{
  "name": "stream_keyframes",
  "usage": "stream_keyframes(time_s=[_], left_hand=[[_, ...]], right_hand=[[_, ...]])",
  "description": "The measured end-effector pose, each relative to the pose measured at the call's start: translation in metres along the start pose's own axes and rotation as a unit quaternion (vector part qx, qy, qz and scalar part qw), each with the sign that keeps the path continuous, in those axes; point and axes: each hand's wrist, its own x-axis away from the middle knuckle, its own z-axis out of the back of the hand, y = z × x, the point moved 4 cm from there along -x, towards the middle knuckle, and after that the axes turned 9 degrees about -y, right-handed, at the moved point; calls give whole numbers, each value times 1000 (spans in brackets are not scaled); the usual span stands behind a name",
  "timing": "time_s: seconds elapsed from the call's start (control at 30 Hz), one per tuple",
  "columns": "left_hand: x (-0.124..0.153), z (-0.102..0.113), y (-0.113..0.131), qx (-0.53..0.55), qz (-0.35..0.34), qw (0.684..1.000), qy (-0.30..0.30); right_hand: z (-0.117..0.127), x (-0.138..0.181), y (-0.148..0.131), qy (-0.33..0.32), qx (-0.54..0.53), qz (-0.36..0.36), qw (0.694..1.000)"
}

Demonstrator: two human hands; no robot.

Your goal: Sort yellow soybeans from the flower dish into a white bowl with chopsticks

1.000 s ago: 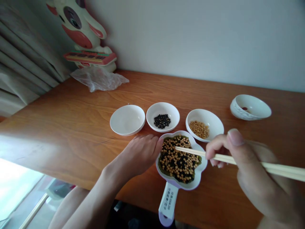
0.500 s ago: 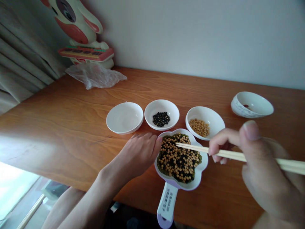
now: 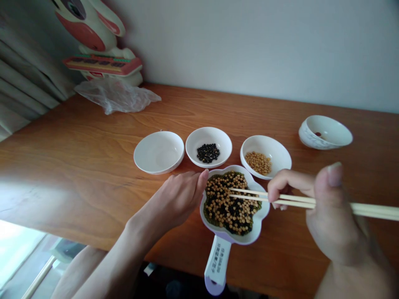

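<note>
A flower-shaped scoop [image 3: 263, 218], white inside with a lilac outside, holds mixed yellow, black and green beans [image 3: 232, 203]. Its labelled handle points toward me. My left hand [image 3: 179, 191] grips the scoop's left rim, thumb on the edge; the other fingers are partly hidden. In my right hand [image 3: 324, 207] is a pair of wooden chopsticks [image 3: 293, 201], their tips slightly apart over the beans. Behind the scoop, one white bowl [image 3: 158, 153] is empty, another bowl [image 3: 224, 143] contains black beans [image 3: 208, 153], and a third bowl [image 3: 282, 160] contains yellow beans [image 3: 258, 162].
At the back right stands a patterned bowl [image 3: 338, 131] with a few small dark bits inside. A toy keyboard [image 3: 102, 64] with an animal figure and a crumpled plastic bag [image 3: 120, 97] occupy the back left of the wooden table [image 3: 77, 166]. A wall runs behind.
The chopstick tips have spread apart over the beans; before, they were together. My left hand keeps its place on the scoop rim. The whole view has shifted slightly.
</note>
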Motion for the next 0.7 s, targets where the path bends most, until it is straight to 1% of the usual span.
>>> stream_keyframes(time_s=[0.07,0.1,0.23,0.33,0.43,0.53,0.7], left_hand=[[-1,0,0,-19,12,999,-26],[-2,0,0,-14,15,999,-29],[-6,-3,2,33,12,999,-5],[-8,-12,3,66,5,998,-13],[-9,-18,3,85,13,996,-12],[-10,-15,2,80,14,997,-8],[-10,-6,1,53,11,998,-30]], right_hand=[[-1,-3,-2,3,-6,7,1000],[-1,-4,-2,3,-7,7,1000],[-2,-5,0,4,-3,11,1000],[-1,-4,0,6,3,15,1000],[-1,-3,-2,1,2,15,1000],[-1,-4,-2,2,0,11,1000],[-2,-5,3,6,-4,8,1000]])
